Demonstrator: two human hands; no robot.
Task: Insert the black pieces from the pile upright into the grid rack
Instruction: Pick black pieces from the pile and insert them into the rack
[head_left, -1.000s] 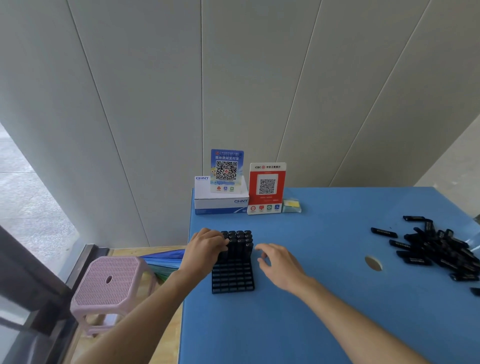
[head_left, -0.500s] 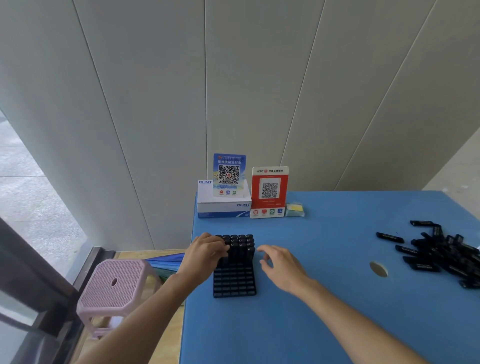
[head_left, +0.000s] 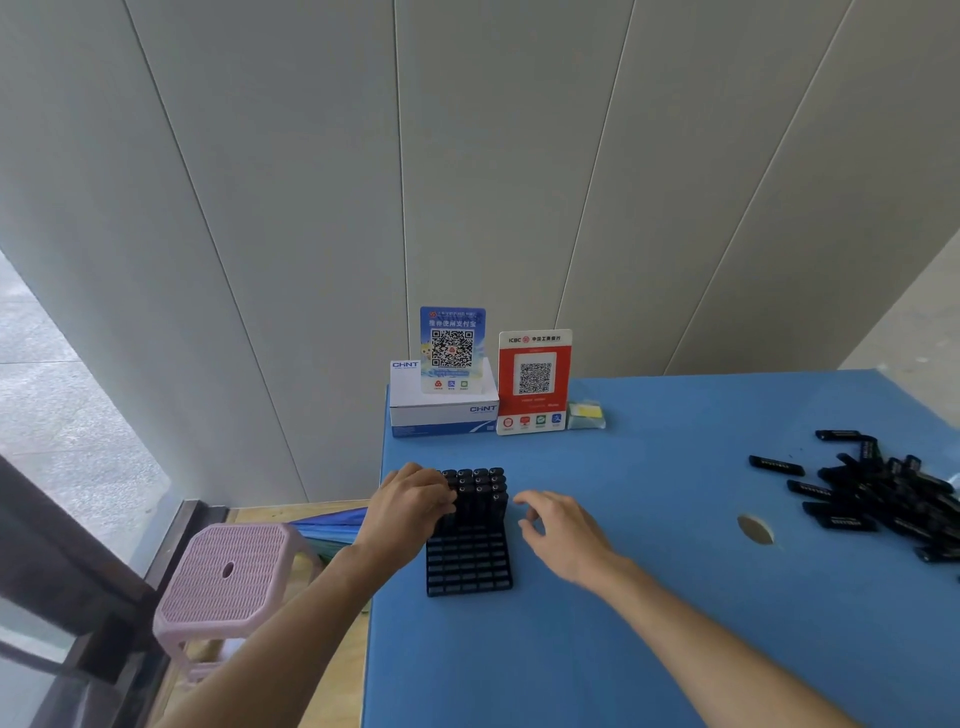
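A view from a head-worn camera looks down at a blue table (head_left: 649, 597) set against a pale panelled wall. Near the table's left edge lies a black grid rack (head_left: 469, 564). Its far rows are filled with black pieces standing upright (head_left: 480, 488), packed side by side; the nearer rows are empty slots.

The left hand (head_left: 408, 512) rests on the rack's far left corner, fingers curled down over the upright pieces there. Whether they pinch a single piece cannot be told, as the fingertips are hidden against the black parts. The right hand (head_left: 563, 535) hovers just right of the rack, palm down, fingers loosely spread and slightly bent, holding nothing, with the thumb pointing toward the rack.

Well apart, at the table's right edge, lies the pile of loose black pieces (head_left: 893, 499), flat and jumbled, with a few strays at its left side. A round hole (head_left: 755, 529) in the tabletop sits between the hands and the pile.

At the table's far left corner stands a white box (head_left: 441, 413) with a blue QR sign (head_left: 452, 348) propped on it, and a red QR sign (head_left: 534, 382) just beside it. A small yellow-topped packet (head_left: 586, 414) lies next to the red sign. A pink plastic stool (head_left: 228, 577) stands on the floor to the left of the table
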